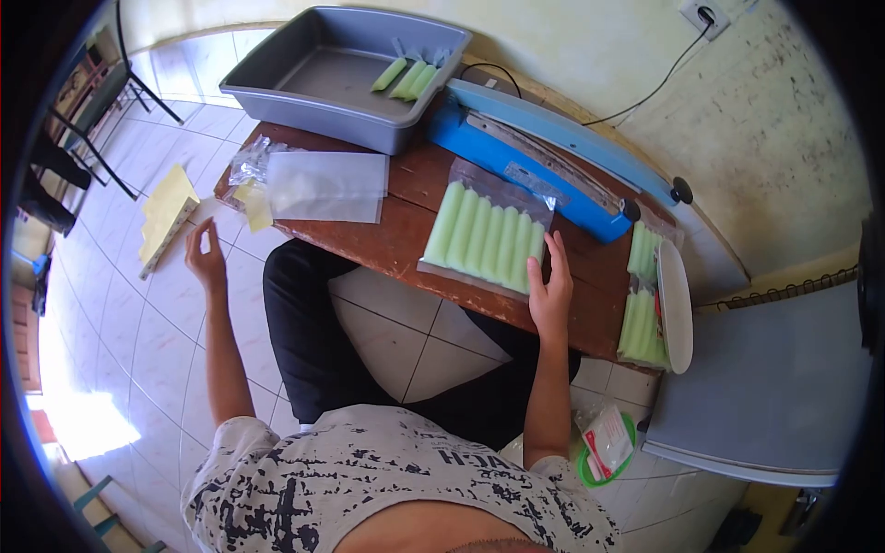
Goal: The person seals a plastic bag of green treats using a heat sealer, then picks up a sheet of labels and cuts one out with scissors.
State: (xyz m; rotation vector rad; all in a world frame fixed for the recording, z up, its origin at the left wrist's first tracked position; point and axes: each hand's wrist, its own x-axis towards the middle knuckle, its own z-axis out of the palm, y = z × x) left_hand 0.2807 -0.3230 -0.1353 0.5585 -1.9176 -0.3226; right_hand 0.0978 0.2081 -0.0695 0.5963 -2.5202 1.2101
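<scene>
Head view, looking down over my chest and lap at a small wooden table (406,235). My right hand (550,293) lies flat, fingers extended and loosely spread, on the near right corner of a clear bag of green sticks (484,235); the hand presses or steadies the bag rather than closing around it, so nothing is gripped. The bag rests flat near the middle of the table, close to its front edge, with its far end just in front of the blue sealing machine (535,152), whose long arm is raised at an angle. The sticks inside lie side by side in one row, running away from me.

My left hand (205,258) hangs in the air off the left corner of the table, fingers slightly curled and open, holding nothing. It is nearest to a stack of empty clear bags (327,186) at the table's left end, but apart from it. Beside that stack lies a crumpled bit of plastic with a yellow piece (251,189).

At the far left of the table stands a grey plastic tub (277,74) containing a few loose green sticks (407,78). At the right end, more filled green packs (643,304) lie beside a white plate (676,304). A yellow sheet (166,212) lies on the tiled floor to the left. A cable runs from the sealing machine to a wall socket (702,14).
</scene>
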